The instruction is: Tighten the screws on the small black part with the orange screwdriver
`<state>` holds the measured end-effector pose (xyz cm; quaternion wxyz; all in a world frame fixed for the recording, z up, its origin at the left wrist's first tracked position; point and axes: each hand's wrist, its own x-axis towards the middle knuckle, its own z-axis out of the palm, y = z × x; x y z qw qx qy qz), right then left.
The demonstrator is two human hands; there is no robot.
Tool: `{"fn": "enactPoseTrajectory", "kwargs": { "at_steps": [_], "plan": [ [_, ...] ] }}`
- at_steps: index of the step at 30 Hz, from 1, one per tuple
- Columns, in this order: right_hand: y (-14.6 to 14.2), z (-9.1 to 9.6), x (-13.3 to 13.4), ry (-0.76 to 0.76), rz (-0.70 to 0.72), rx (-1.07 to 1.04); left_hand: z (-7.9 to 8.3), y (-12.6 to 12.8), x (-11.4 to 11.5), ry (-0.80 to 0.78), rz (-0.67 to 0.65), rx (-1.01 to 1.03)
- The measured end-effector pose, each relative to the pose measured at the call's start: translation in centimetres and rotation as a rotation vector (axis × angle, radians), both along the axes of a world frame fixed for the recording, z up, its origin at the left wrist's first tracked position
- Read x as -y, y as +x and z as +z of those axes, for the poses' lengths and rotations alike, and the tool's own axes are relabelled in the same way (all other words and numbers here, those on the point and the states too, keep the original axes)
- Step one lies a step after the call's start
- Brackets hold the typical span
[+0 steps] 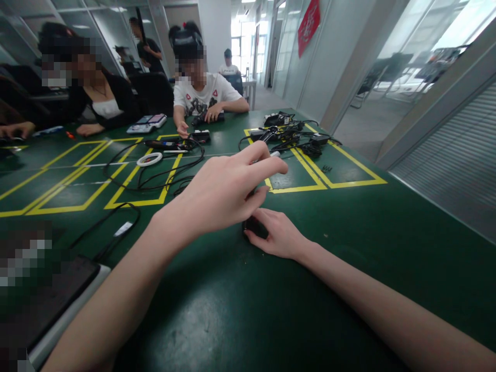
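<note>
The red wall hanging (pixel 309 27) up ahead carries pale strokes that I can't read, and the print on the white cable tag (pixel 123 229) at my left is too small to make out. My left hand (pixel 228 181) is raised over the green counter (pixel 356 222), back upward, wrist bent, reaching in from the lower left. Its visible fingers are bent and spread apart, pointing right; the thumb is hidden, so I can't tell whether they grip anything. My right hand (pixel 281 232) sits low, just beyond and below it, forearm slanting in from the lower right, thumb and forefinger clamped on a small black object (pixel 245 226). That object is at the counter, partly behind my left hand; its rounded edge faces left, but I can't tell its long axis.
</note>
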<state>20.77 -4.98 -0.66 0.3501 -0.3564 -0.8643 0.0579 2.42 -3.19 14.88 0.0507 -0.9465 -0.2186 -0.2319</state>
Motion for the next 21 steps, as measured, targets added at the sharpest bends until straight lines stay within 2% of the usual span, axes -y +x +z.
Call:
{"fn": "enactPoseTrajectory", "kwargs": {
  "at_steps": [21],
  "plan": [
    [0.01,-0.14,-0.03,0.004,0.005,-0.014,-0.08,0.12,0.09,0.036,0.0,0.002]
  ]
}}
